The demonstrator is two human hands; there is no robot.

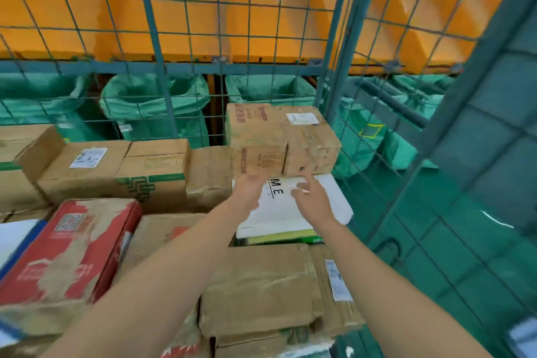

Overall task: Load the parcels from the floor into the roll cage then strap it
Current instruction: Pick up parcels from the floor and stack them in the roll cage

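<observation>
Orange chutes (261,23) are running across the background, with green sacks (151,102) hanging open beneath them, all seen through the teal wire mesh of the roll cage (151,38), which is standing on a green floor (436,241). Cardboard parcels are already filling the cage. A carton with a green pattern (116,171) is lying along the back left, a torn red-and-white carton (72,244) is sitting at the near left, and a large crumpled brown carton (261,285) is resting in the near middle. In the far right corner, against the mesh, a red-printed brown box (255,128) and a taped brown box (311,142) bearing a white label are sitting side by side. Both are resting partly on a flat white parcel (279,209) printed with black letters. Both bare arms are reaching forward over the load towards this pair. The left hand (247,189) is stretching out with its fingers extended and holding nothing, its blurred tips meeting the lower front edge of the red-printed box; whether they are touching it is not clear. The right hand (312,197) is hovering over the white parcel just below the taped box, its fingers spread loosely with the forefinger pointing towards the box, and gripping nothing.
</observation>
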